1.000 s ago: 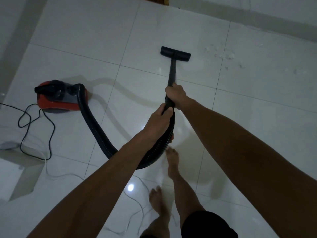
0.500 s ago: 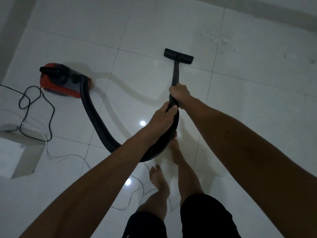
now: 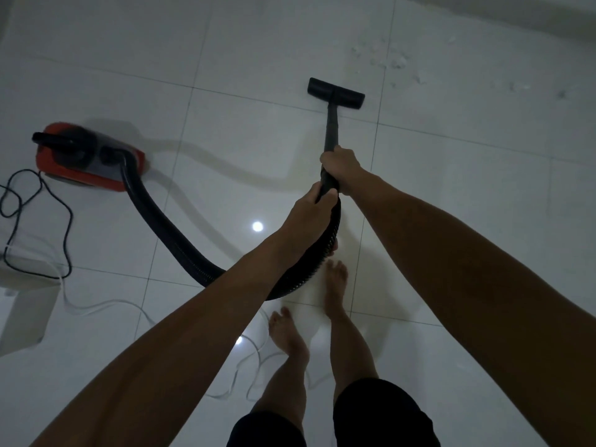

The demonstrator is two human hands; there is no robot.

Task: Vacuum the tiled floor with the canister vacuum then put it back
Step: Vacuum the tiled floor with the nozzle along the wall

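Vacuuming under way, judged roughly at the middle stage. Right hand (image 3: 342,167) wrapped round the black wand (image 3: 331,130), fingers closed on it; left hand (image 3: 311,211) just behind, fingers closed round the handle end where the ribbed hose (image 3: 180,240) joins. Floor nozzle (image 3: 336,93) flat on the tiled floor (image 3: 258,43), well ahead of the bare feet. Red canister (image 3: 84,159) resting on the floor off to the left, well apart from the nozzle, hose curving from it back to the hands. Black power cord (image 3: 64,221) looped beside the canister, running toward a pale box-like object (image 3: 25,304) at the left edge.

Left to do, by the look of it: white crumbs (image 3: 396,61) scattered beyond the nozzle to the upper right, not yet reached; more specks further right. Afterwards, returning the vacuum to its place, not begun.

No brand, label or writing legible anywhere; too dim and too small on the canister to read.
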